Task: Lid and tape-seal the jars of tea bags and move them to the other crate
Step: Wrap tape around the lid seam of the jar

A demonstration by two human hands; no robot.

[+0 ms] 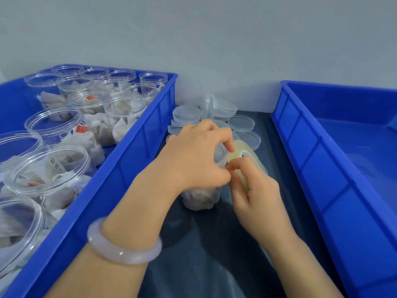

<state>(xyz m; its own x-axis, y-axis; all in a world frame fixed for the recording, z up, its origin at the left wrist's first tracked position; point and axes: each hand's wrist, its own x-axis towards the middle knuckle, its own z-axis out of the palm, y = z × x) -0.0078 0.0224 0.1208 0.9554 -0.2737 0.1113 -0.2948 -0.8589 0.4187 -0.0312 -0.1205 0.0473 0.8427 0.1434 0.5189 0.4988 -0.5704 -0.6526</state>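
Your left hand grips the tea-bag jar; your right hand pinches the tape roll — dark mat, between left crate and right crate; pale grey wall behind.

The left crate and the right crate are bright blue. The jars and lids are clear. The tea bags are white, some with red tags. The roll of tape is pale yellow. The bracelet is milky pink. The table is dark grey-blue, the wall light grey.
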